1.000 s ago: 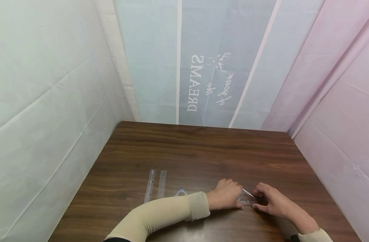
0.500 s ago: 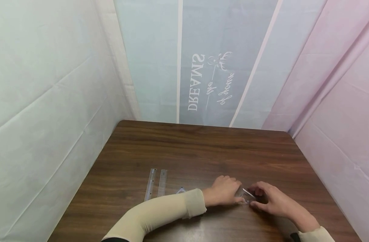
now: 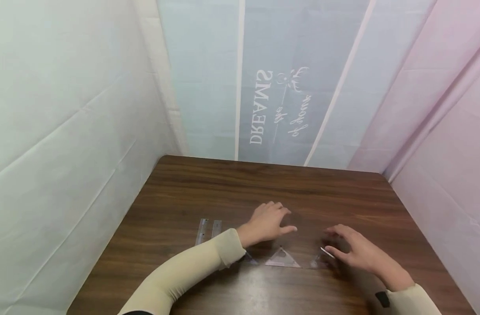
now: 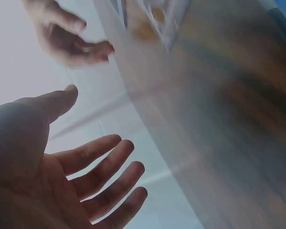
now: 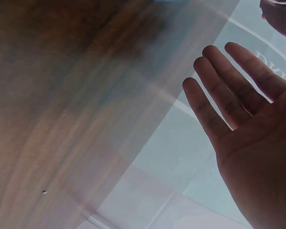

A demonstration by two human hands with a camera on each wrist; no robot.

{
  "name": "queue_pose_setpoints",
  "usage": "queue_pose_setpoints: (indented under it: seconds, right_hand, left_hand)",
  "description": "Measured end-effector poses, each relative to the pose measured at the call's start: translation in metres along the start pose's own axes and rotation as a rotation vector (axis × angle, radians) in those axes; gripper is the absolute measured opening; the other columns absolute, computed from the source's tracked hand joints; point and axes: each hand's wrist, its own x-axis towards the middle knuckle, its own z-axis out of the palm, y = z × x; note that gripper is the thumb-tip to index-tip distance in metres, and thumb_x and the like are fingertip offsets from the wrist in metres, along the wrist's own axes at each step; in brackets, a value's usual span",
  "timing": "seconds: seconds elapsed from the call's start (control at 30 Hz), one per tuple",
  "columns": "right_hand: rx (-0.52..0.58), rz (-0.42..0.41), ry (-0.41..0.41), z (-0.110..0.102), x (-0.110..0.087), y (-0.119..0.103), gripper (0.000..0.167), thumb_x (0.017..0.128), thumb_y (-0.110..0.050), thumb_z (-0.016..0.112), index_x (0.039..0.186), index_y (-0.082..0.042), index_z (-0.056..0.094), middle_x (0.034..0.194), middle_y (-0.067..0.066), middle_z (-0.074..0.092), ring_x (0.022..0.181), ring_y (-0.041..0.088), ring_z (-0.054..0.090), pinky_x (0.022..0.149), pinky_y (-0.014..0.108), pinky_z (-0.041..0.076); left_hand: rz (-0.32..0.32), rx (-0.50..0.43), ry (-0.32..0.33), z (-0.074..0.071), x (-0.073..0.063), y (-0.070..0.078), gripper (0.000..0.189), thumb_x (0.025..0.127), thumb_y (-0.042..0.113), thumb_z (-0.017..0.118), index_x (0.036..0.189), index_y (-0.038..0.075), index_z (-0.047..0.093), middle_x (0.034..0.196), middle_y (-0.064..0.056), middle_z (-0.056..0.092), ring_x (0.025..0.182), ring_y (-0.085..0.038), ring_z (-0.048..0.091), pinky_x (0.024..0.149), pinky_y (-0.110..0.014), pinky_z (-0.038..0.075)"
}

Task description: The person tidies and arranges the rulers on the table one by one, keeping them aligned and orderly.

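Note:
My left hand (image 3: 268,222) is raised over the table with its fingers spread and nothing in it; the left wrist view shows its bare palm. Below it a clear triangular set square (image 3: 282,259) lies flat. Farther right, my right hand (image 3: 354,249) hovers with straight fingers, its thumb close to the bright edge of another clear piece (image 3: 316,261), whose full shape is hidden. In the right wrist view the fingers (image 5: 233,86) are extended and apart. A further set square (image 3: 250,258) pokes out from behind the left sleeve.
Two clear rulers, a left one (image 3: 201,231) and a right one (image 3: 217,227), lie side by side at left, their near ends behind the sleeve (image 3: 192,267). The brown wooden table (image 3: 271,183) ends at a hanging cloth backdrop (image 3: 287,52) with printed lettering.
My left hand has let go of the clear piece at right and moved left and away from me, exposing the middle set square. The right hand stays near that piece, its fingers more extended.

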Motion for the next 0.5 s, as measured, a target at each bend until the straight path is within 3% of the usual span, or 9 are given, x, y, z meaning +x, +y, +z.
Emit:
queue_pose_setpoints:
  seconds: [0.17, 0.33, 0.5]
  right_hand:
    - [-0.019, 0.000, -0.002, -0.005, 0.005, 0.003, 0.045, 0.097, -0.035, 0.083, 0.130, -0.007, 0.071, 0.124, 0.004, 0.072, 0.113, 0.030, 0.070, 0.091, 0.056, 0.057]
    - [-0.068, -0.066, 0.054, -0.006, 0.011, 0.010, 0.048, 0.095, -0.031, 0.086, 0.132, -0.004, 0.071, 0.127, 0.008, 0.073, 0.117, 0.035, 0.069, 0.093, 0.060, 0.055]
    - [-0.085, -0.083, 0.118, -0.007, 0.016, 0.021, 0.057, 0.091, -0.027, 0.088, 0.139, -0.004, 0.067, 0.138, 0.018, 0.068, 0.129, 0.046, 0.060, 0.109, 0.070, 0.040]
  left_hand:
    - [-0.060, -0.046, 0.042, -0.010, -0.005, -0.032, 0.064, 0.102, 0.068, 0.061, 0.147, 0.022, 0.067, 0.144, -0.001, 0.065, 0.131, -0.022, 0.061, 0.110, -0.043, 0.050]
    - [-0.111, -0.076, 0.079, -0.018, -0.012, -0.065, 0.069, 0.101, 0.069, 0.061, 0.148, 0.020, 0.065, 0.148, -0.003, 0.063, 0.137, -0.025, 0.058, 0.115, -0.046, 0.047]
    - [-0.152, -0.096, 0.102, -0.023, -0.021, -0.101, 0.074, 0.102, 0.070, 0.058, 0.153, 0.017, 0.060, 0.157, -0.007, 0.056, 0.147, -0.029, 0.050, 0.121, -0.050, 0.040]
